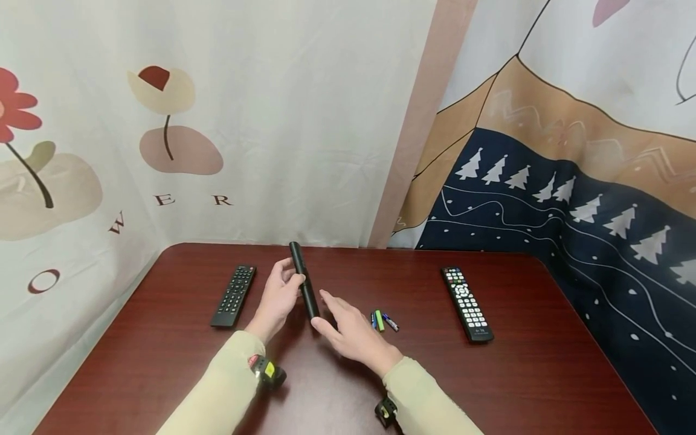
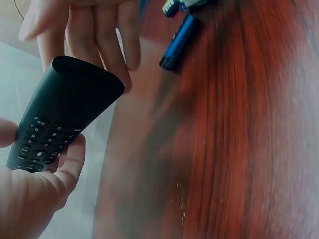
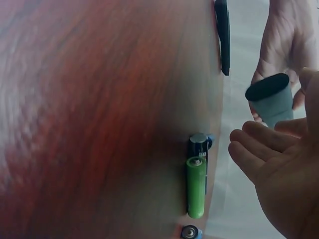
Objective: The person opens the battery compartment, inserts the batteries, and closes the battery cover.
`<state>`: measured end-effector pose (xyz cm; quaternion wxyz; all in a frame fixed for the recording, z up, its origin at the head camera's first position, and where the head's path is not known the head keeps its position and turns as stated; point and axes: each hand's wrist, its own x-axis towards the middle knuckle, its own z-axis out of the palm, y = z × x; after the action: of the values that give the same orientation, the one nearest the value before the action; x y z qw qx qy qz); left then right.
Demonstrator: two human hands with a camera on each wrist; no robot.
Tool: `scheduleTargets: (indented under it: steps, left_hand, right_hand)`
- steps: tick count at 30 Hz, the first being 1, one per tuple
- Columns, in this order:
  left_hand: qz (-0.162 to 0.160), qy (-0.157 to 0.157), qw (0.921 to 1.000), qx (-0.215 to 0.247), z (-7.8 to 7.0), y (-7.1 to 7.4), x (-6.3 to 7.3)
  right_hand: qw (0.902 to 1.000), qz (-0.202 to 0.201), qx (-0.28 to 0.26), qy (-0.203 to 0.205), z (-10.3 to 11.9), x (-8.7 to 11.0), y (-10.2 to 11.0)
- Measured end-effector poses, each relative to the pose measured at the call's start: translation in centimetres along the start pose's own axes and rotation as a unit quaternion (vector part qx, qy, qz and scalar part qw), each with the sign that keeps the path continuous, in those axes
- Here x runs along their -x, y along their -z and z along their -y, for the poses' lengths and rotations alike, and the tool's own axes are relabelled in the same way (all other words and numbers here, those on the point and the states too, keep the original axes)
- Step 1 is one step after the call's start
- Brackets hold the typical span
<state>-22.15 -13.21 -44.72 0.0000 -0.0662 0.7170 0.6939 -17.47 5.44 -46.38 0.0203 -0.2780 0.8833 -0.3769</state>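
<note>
A black remote control [image 1: 306, 283] is held above the table in my left hand [image 1: 277, 300], between thumb and fingers. It stands edge-on in the head view, while the left wrist view shows the buttons of the remote [image 2: 50, 134] and its plain lower end. My right hand [image 1: 356, 332] is beside that lower end, fingers extended and thumb close to it; whether they touch I cannot tell. Right of this hand lie a green battery [image 1: 379, 321] and blue batteries [image 1: 390, 322]. The right wrist view shows the green battery [image 3: 196, 189] close up.
On the brown table [image 1: 179, 374], a second black remote [image 1: 235, 296] lies to the left. A third remote with white buttons [image 1: 467, 305] lies to the right. Printed curtains [image 1: 304, 121] hang behind the table's back edge.
</note>
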Motion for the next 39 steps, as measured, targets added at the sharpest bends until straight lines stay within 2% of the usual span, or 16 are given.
scheduleTargets:
  steps: [10, 20, 27, 36, 39]
  left_hand:
    - [0.006, 0.010, 0.9984, 0.056, -0.3, -0.8, 0.1]
    - [0.006, -0.001, 0.9957, 0.092, -0.5, -1.3, 0.4]
    - [0.007, 0.007, 0.9882, 0.153, -0.6, -1.5, 0.5]
    - [-0.004, 0.023, 0.9738, 0.226, -1.0, -2.0, 0.6]
    - [-0.004, 0.023, 0.9707, 0.239, -1.1, -2.0, 0.6]
  right_hand:
    - [0.9978, -0.056, -0.017, 0.033, 0.3, -0.1, -0.4]
    - [0.9891, -0.126, 0.031, 0.069, 0.6, -0.1, -0.9]
    - [0.9830, -0.150, 0.053, 0.093, 0.6, 0.2, -1.2]
    - [0.9836, -0.153, 0.051, 0.081, 0.7, 0.5, -1.5]
    - [0.9857, -0.151, 0.033, 0.066, 0.8, 0.5, -1.6]
